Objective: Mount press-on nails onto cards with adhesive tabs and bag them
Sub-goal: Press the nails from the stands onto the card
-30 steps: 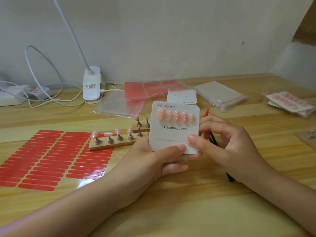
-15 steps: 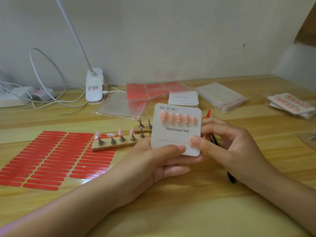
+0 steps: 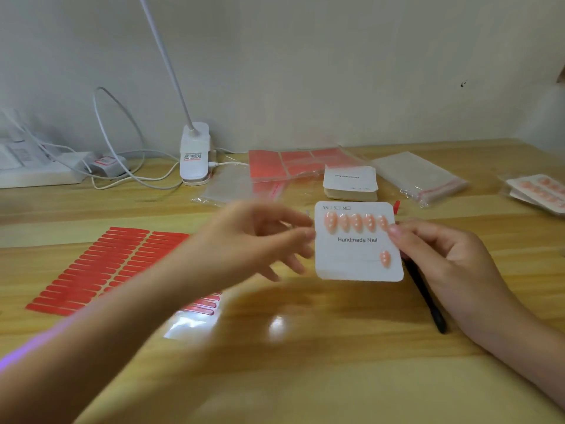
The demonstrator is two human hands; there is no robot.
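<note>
Since 0.5 s ago our left hand (image 3: pixel 253 240) let go, fingers spread, reaching left; right hand (image 3: pixel 443 258) pinched the card (image 3: pixel 357 243) by its edge, 6 nails (image 3: pixel 356 222) mounted. Next nail: we should've pressed firmly on the lower row.

Centre right: card (image 3: pixel 357 249) held at its right edge by right hand (image 3: pixel 443 258); left hand (image 3: pixel 253 240) just left of it | behind card: stack of cards (image 3: pixel 350 183) | lower left: adhesive tab sheet (image 3: pixel 101 270) on table (image 3: pixel 305 362) | upper left: lamp base (image 3: pixel 194 154); power strip (image 3: pixel 39 172) | far right: bagged cards (image 3: pixel 538 191)
</note>
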